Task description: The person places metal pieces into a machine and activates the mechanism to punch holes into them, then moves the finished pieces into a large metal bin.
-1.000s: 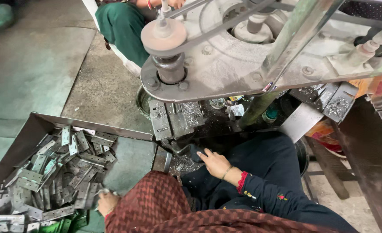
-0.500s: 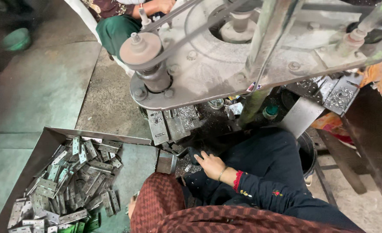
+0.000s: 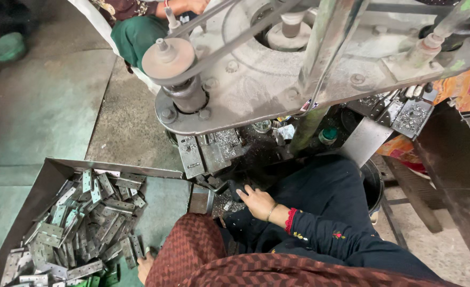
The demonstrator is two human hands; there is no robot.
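A large heap of metal hinges is left in the tray, the left hand touching its near edge, grip unclear, while the right hand is rested open below the machine.

Grey concrete floor in dull light, a dark wooden bench at the right edge

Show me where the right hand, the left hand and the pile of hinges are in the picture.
right hand [image 3: 257,201]: head view, on the back of the hand.
left hand [image 3: 144,266]: head view, on the knuckles showing beside the sleeve.
hinges [image 3: 78,226]: head view, on the middle of the pile in the tray.
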